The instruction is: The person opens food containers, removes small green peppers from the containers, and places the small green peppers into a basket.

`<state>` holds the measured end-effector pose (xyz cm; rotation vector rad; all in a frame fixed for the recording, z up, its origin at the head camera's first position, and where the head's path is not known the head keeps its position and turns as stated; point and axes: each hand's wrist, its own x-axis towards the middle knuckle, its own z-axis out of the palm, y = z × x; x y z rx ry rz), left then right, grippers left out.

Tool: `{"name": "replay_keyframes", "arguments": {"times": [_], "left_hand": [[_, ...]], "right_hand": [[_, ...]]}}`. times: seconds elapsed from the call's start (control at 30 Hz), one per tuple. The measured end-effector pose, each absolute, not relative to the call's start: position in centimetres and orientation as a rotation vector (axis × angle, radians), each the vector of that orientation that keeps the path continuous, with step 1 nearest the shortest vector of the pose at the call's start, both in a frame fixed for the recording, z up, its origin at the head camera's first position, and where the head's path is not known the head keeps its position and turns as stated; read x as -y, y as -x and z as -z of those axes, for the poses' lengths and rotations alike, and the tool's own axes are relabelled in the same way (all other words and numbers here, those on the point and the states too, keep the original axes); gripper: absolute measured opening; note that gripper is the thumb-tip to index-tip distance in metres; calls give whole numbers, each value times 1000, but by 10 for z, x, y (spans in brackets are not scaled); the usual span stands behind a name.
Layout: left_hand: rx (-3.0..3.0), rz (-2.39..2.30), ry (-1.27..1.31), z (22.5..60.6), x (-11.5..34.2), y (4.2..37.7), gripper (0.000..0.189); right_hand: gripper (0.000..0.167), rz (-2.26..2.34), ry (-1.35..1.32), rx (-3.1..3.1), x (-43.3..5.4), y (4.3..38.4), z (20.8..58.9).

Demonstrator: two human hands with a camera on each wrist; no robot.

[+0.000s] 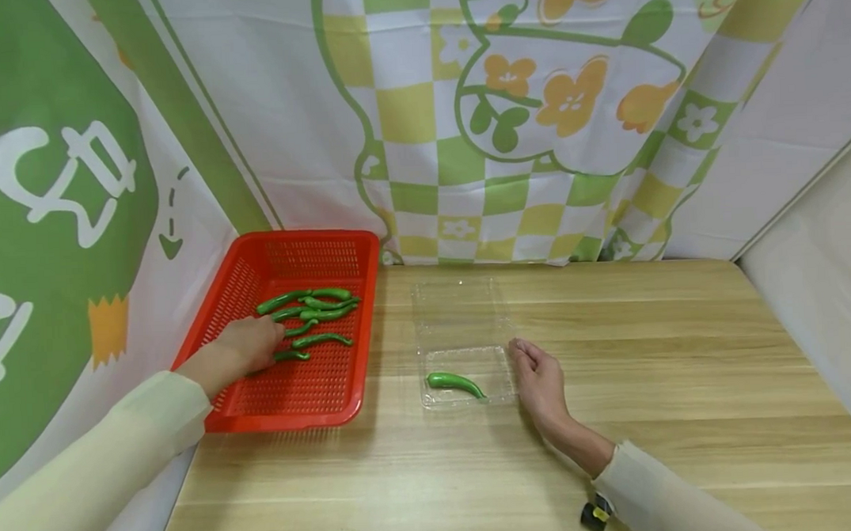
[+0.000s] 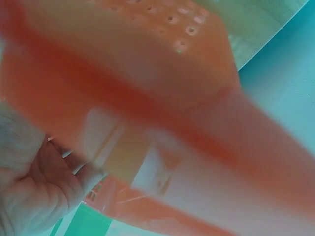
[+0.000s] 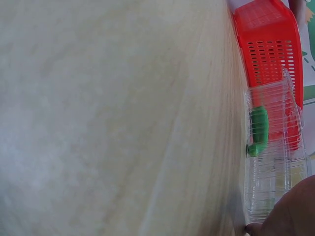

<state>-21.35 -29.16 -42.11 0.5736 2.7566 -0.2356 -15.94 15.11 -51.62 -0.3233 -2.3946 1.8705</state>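
Several green chili peppers [image 1: 328, 312] lie in a red plastic basket [image 1: 362, 363] at the left. Over them my left hand [image 1: 253, 342] reaches down, its fingertips hidden among the peppers in the head view. In the left wrist view the basket wall [image 2: 147, 98] covers part of that hand [image 2: 39, 187], so whether it grips a pepper does not show. A clear plastic box [image 1: 465, 359] lies with its lid folded back, one green pepper [image 1: 455, 383] inside. At its right edge is my right hand [image 1: 542, 383], fingers bent in; any grip on the rim is unclear.
The wooden table [image 1: 657, 350] extends to the right of the box. Printed cloth [image 1: 419, 123] hangs along the back and left sides. Near my right sleeve a small black device [image 1: 595, 515] with a yellow mark shows.
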Motion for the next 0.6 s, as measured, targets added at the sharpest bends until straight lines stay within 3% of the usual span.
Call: {"name": "replay_keyframes", "arguments": {"times": [0.3,0.6], "left_hand": [[-2796,175,-517,410,281,207,17],[-2923,165,-628,394,270,200,26]], "right_hand": [[34,-1879,325,2376,-152,160,517],[33,-1852,318,2383,-152,159,518]]}}
